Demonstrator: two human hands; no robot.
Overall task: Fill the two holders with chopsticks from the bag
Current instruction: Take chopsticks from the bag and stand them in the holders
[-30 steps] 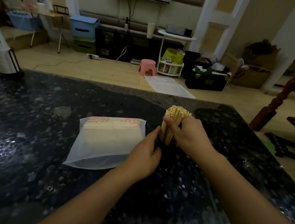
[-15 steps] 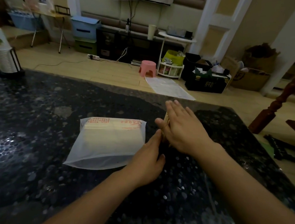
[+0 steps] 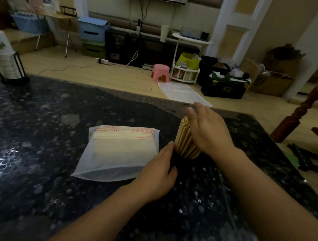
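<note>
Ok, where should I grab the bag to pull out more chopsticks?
Probably the bag's near edge, from your side: it lies flat, the plastic there looks slack and empty, and the chopsticks fill the far end. I cannot tell which end opens.

Red printed characters run along the far edge of the white bag (image 3: 120, 151) on the counter (image 3: 36, 148), too blurred to read. Pale lettering on the black crate (image 3: 224, 87) on the far floor is also illegible.
</note>
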